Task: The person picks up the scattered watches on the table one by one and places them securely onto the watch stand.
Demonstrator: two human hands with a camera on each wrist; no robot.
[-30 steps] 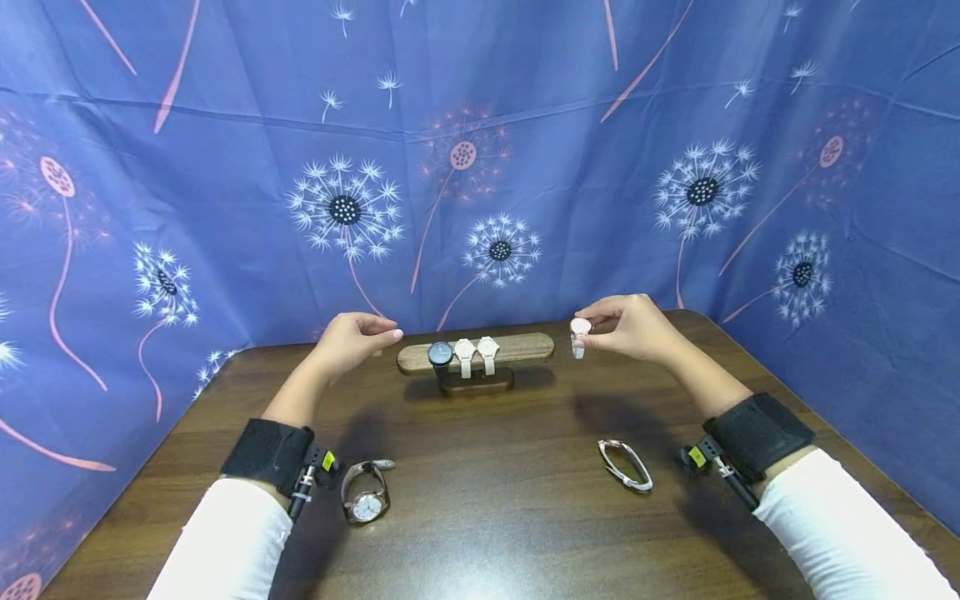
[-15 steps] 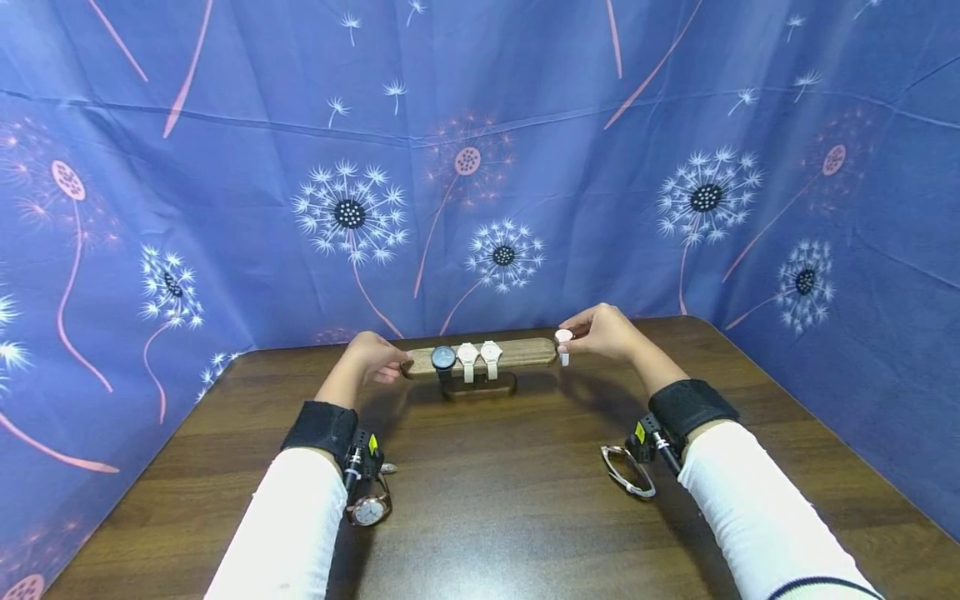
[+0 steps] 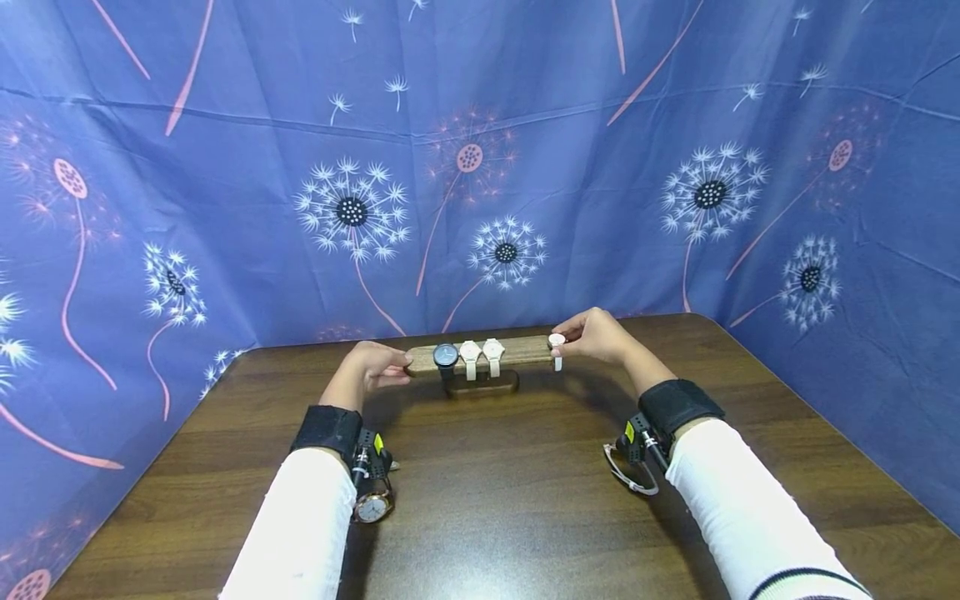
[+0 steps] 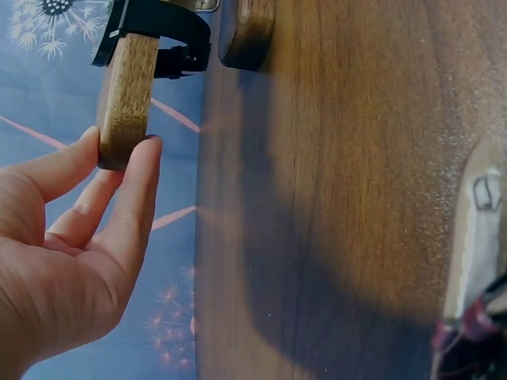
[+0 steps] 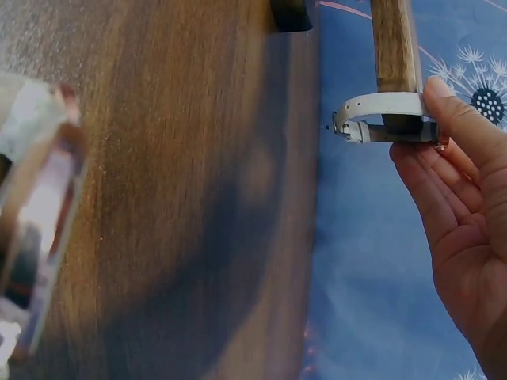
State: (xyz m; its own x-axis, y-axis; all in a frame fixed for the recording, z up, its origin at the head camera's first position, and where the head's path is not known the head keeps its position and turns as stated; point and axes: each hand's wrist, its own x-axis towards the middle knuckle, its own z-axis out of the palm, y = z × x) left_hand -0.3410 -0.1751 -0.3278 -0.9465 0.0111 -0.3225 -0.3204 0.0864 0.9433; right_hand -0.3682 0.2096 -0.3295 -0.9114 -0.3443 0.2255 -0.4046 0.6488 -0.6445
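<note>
A wooden watch stand [image 3: 525, 350] with a raised horizontal bar stands at the back of the table. My left hand [image 3: 375, 365] pinches the bar's left end between thumb and fingers, as the left wrist view shows. At the other end, my right hand [image 3: 596, 337] holds a white-strapped watch [image 3: 557, 342]; in the right wrist view its buckled strap [image 5: 380, 104] loops around the bar's tip. Along the bar sit a black watch [image 3: 446, 356] and two white watches, one in the middle [image 3: 470, 352] and one to its right [image 3: 493, 351].
A watch with a rose-gold case [image 3: 372, 507] lies on the table [image 3: 480, 483] beneath my left forearm. Another white-strapped watch [image 3: 628, 473] lies on its side near my right wrist, partly covered by the wrist camera. A blue dandelion-print curtain [image 3: 480, 125] hangs behind.
My right hand has moved left with the white watch, whose strap now loops over the bar's right end. My left hand has moved right and taken hold of the bar's left end.
</note>
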